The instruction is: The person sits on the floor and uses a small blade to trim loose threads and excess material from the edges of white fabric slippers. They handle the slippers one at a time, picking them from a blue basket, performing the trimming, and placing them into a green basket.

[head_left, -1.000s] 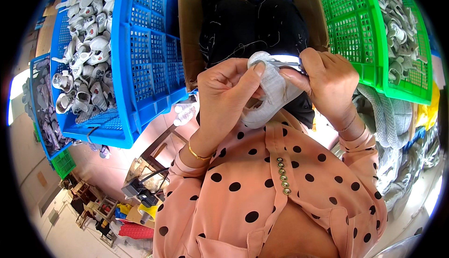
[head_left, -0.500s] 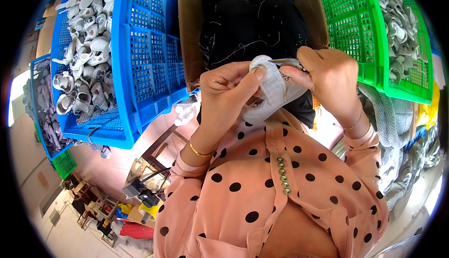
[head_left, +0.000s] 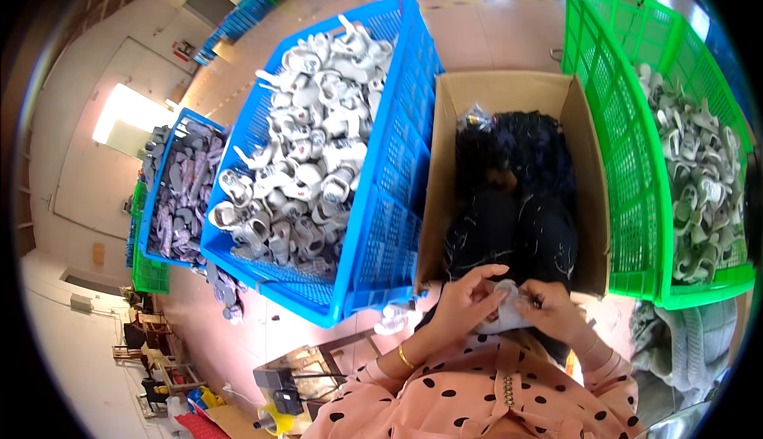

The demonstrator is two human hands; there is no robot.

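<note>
A small white cloth shoe point(head_left: 505, 321) is held low over my lap. My left hand point(head_left: 469, 305) is closed on its left side, thumb and fingers gripping the cloth. At the shoe's right edge my right hand point(head_left: 554, 310) is closed, its thumb and fingertips touching the fabric. The metal thread snips that showed in this hand in the earlier frame are now hidden by the fingers. Just beyond both hands, my dark trousered knees point(head_left: 509, 228), dotted with pale thread ends, reach into an open cardboard box point(head_left: 594, 200).
Left of the box stands a blue crate point(head_left: 391, 168) heaped with white shoes point(head_left: 306, 145). A green crate point(head_left: 624, 161) with similar pale pieces stands on the right. Dark material point(head_left: 532, 141) lies in the box. Grey padded fabric point(head_left: 683, 343) is at the lower right.
The view has tilted up and away, so the hands look smaller and lower, and more of the crates and floor shows. The snips' metal has gone from sight; the shoe stays in my hands.
</note>
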